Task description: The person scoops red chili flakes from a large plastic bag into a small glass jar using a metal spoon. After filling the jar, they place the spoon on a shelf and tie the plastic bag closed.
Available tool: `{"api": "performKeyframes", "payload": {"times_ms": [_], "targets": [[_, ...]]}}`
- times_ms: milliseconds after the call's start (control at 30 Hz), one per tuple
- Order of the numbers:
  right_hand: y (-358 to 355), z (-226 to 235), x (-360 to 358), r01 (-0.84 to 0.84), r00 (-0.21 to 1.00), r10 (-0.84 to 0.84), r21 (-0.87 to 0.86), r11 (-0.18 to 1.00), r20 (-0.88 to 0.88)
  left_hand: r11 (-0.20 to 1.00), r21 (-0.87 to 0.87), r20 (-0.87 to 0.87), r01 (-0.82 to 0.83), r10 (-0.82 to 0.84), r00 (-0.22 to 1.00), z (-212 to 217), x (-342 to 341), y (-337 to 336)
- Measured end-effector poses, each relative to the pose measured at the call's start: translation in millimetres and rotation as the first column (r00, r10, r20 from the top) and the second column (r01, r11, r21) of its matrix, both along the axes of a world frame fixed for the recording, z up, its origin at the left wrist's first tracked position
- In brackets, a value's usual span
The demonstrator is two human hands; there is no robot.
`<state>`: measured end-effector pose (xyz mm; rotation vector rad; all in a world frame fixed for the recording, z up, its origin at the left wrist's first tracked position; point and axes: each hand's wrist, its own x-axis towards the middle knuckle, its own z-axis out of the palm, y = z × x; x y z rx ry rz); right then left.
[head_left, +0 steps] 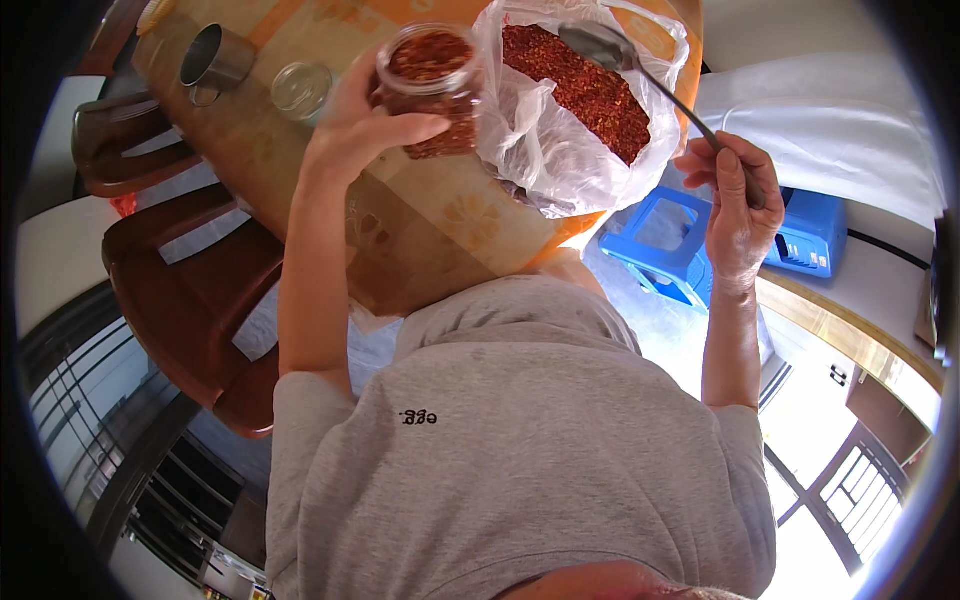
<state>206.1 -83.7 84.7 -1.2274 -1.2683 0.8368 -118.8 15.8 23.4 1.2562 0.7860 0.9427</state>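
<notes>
My left hand point(365, 125) is wrapped round a clear jar point(440, 100) of red chili flakes, filled to near its open mouth. It is held up over the table, beside a white plastic bag point(545, 165). Inside the opened bag lies a heap of dark red chili flakes point(585, 95). My right hand point(738, 195) grips the dark handle of a metal spoon point(600, 45). The spoon's bowl hovers over the far part of the bag, and whether it touches the flakes I cannot tell.
On the patterned table point(440, 235) stand a metal mug point(217, 62) and a round clear lid point(301, 92), left of the jar. Brown wooden chairs point(190, 290) line the left side. A blue plastic stool point(660, 240) and a second blue stool point(812, 232) stand at the right.
</notes>
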Motion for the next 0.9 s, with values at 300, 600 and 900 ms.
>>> {"api": "performKeyframes", "payload": {"times_ms": [300, 600, 900], "targets": [[-8.1, -9.2, 13.1, 0.077, 0.997, -0.078, -0.129, 0.989, -0.003, 0.979, 0.182, -0.198, -0.095, 0.131, 0.971, -14.4, -8.2, -28.2], [-2.0, -5.2, 16.6, 0.035, 0.999, -0.039, -0.127, 0.991, -0.031, 0.889, 0.384, -0.333, -0.251, 0.387, 0.860, -11.2, -11.0, -59.6], [16.7, -12.3, 21.7, -0.041, 0.994, 0.055, -0.145, 0.989, 0.099, 0.868, 0.174, -0.062, -0.465, 0.481, 0.874, -41.1, -13.6, -74.0]]}}
